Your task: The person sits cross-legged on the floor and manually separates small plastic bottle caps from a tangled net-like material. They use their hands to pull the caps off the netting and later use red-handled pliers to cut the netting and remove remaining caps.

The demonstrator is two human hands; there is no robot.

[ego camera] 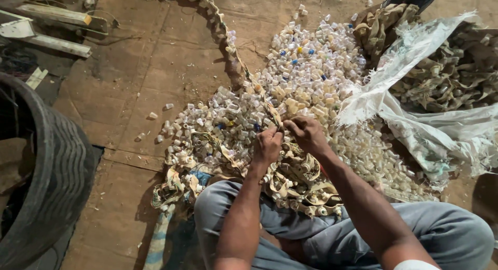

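Both the left hand (267,144) and right hand (307,133) pinch a limp, light webbing strip (270,110), seemingly studded with small plastic caps (311,78); best gripped beside a cap.

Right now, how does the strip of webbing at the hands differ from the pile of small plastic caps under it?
The webbing strip is one long tan band snaking away across the floor; the cap pile is many loose, short pieces, mostly white with a few blue. Both hands, left hand and right hand, pinch the strip, not the caps. Both lie on the brown floor.
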